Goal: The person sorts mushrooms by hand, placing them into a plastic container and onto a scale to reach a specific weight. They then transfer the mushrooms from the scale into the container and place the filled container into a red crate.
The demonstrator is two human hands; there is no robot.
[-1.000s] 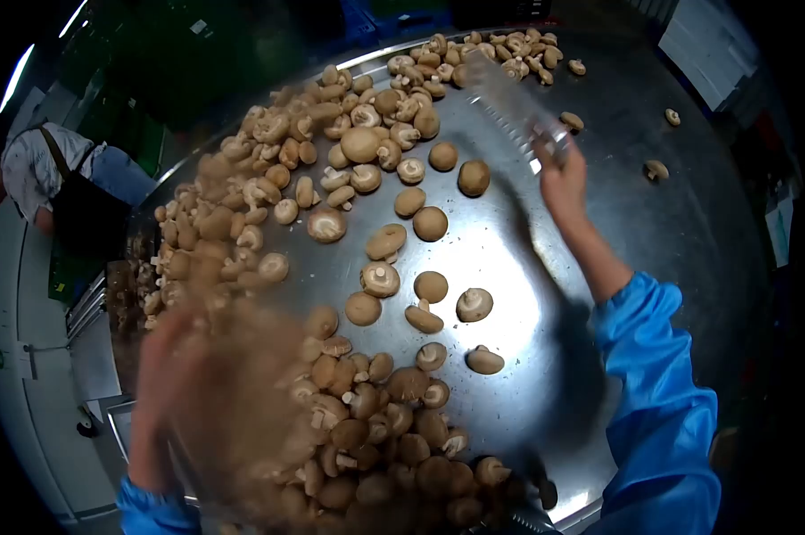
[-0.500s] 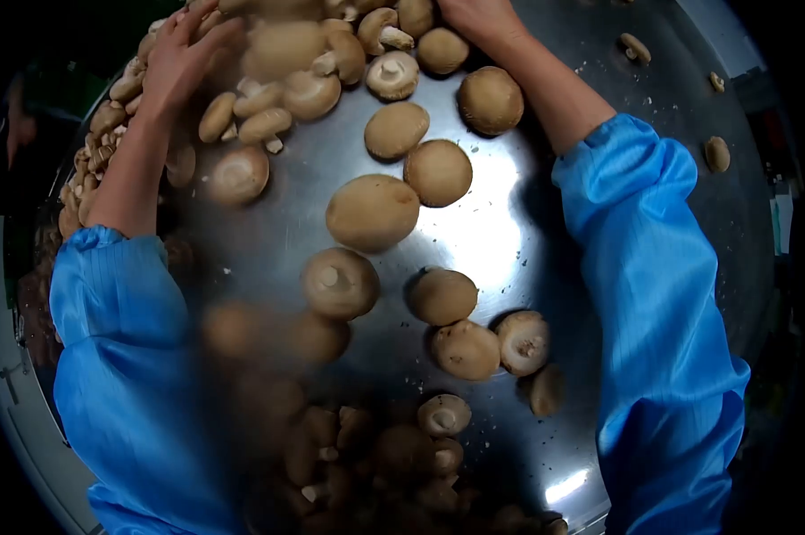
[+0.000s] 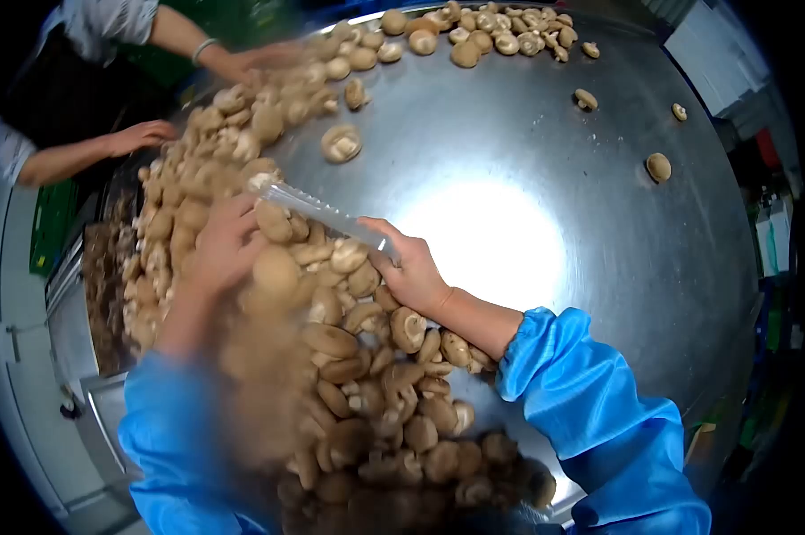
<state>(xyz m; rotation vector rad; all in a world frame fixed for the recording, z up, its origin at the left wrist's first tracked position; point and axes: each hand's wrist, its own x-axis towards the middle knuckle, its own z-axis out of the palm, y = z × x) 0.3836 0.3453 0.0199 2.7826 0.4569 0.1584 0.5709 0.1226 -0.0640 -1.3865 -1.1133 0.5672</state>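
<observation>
Brown shiitake-like mushrooms (image 3: 331,341) lie in a thick heap along the left and front of the metal table. My right hand (image 3: 413,272) is closed on the near right end of a clear plastic tray (image 3: 324,211); only its ridged rim shows plainly, tilted over the heap. At the tray's left side my left hand (image 3: 227,248), slightly blurred, has its fingers curled against a mushroom (image 3: 274,221). Another large mushroom (image 3: 276,271) lies close below that hand. Blue sleeves cover both my forearms.
Across the heap at upper left, another person's two hands (image 3: 142,136) reach toward the mushrooms. A further cluster of mushrooms (image 3: 509,31) sits at the far table edge, with several loose ones at right. A white box (image 3: 719,53) stands beyond the metal table (image 3: 634,267).
The view has shifted to show more of the table and the other person. My hands have come closer together, and a clear plastic tray is now in my right hand. Mushrooms now lie heaped below them.
</observation>
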